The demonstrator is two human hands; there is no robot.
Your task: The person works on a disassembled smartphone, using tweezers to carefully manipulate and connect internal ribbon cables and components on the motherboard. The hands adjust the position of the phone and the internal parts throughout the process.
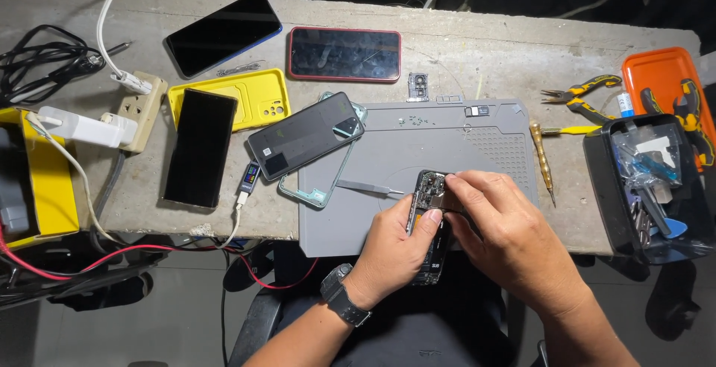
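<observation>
left hand [391, 251]: grips opened phone [430, 221] from left, thumb on its edge
right hand [507, 233]: fingertips on phone's exposed board, upper end
grey mat [447, 132]: on counter [462, 46], tweezers [369, 186] lying on it
left of mat: dark phone [306, 136] on clear frame, yellow case [257, 98]
right: black tool bin [649, 180], pliers [582, 95]

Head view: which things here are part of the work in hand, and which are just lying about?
In hand:
- opened phone, held by the left hand
- right hand, fingertips on its exposed board
- grey work mat beneath
- tweezers beside them

Lying about:
- yellow case
- red-edged phone
- black phone
- pliers
- orange tray
- black tool box
</observation>
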